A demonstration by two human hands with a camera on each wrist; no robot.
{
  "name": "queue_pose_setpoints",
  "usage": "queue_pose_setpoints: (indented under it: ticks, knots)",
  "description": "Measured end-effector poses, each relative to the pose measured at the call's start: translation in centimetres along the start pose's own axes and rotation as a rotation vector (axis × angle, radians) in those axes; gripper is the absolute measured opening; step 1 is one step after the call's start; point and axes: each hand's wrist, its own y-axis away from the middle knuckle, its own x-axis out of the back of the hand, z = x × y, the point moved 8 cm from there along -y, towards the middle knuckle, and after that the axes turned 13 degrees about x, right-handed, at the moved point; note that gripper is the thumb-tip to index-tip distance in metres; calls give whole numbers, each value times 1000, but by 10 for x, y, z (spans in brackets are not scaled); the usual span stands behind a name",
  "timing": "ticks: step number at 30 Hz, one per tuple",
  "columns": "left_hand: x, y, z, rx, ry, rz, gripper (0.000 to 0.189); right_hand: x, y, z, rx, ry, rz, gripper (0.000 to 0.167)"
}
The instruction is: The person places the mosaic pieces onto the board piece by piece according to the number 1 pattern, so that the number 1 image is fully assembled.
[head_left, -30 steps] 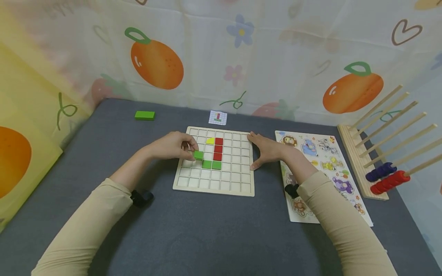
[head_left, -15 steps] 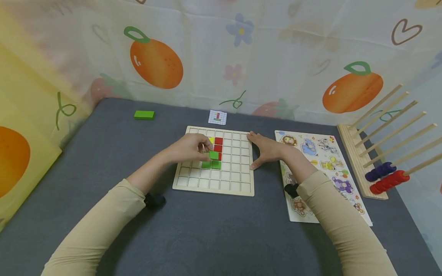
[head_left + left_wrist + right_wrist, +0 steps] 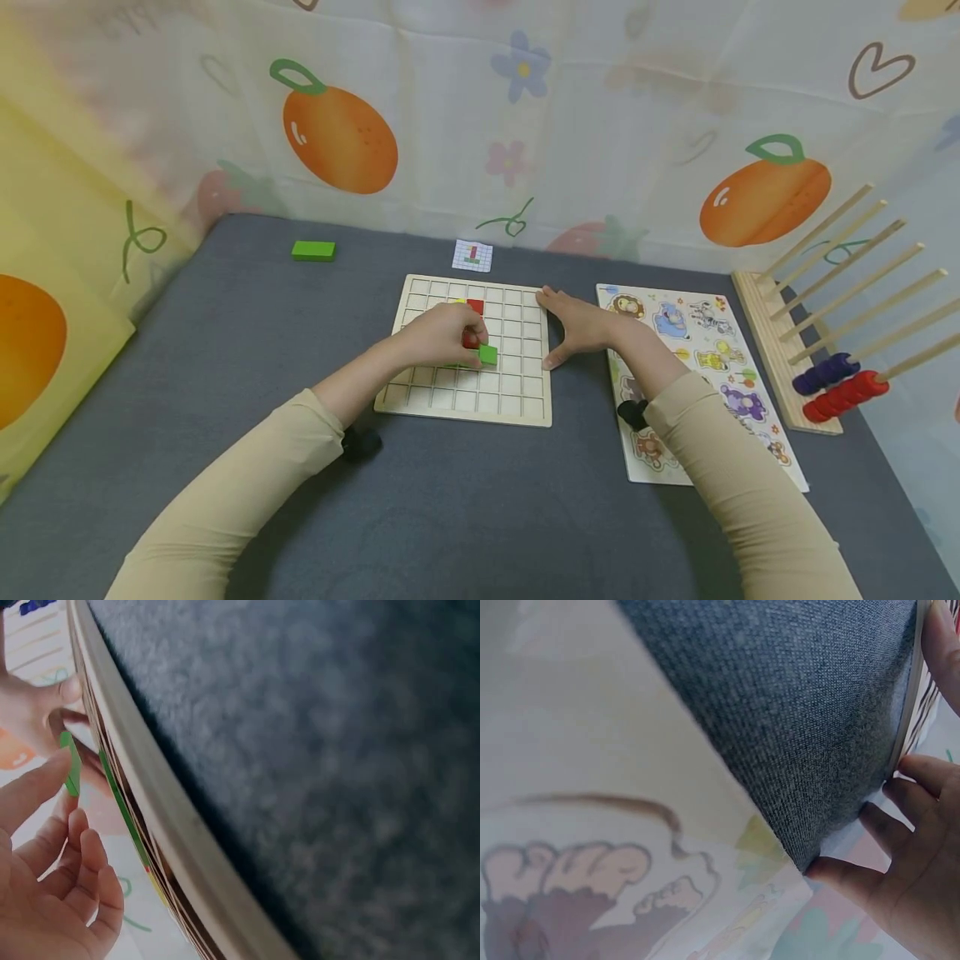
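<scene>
My left hand pinches a small green square tile between thumb and forefinger, close over the wooden grid board. In the left wrist view the green tile stands apart from the board's surface, above the green pieces lying in it. Red tiles and a sliver of a yellow tile show on the board past my left hand, which covers most of the other pieces. My right hand rests along the board's right edge, thumb and fingers spread; in the right wrist view its fingertips touch that edge.
A green block lies at the back left. Behind the board is a small card printed with a coloured grid pattern. An animal puzzle board lies under the right forearm, beside a wooden peg rack with blue and red beads.
My left hand has moved right across the board with the green tile, from the left columns to just right of the red column. The right hand has stayed at the edge.
</scene>
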Motion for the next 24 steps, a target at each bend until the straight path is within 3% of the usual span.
queue_pose_setpoints:
  ticks: [10, 24]
  knots:
    - [-7, -3, 5, 12, -88, -2, 24, 0, -1, 0, 3, -2, 1, 116]
    - [-11, -5, 3, 26, -103, -19, 23, 1, 0, 0, 2, -2, 6, 116]
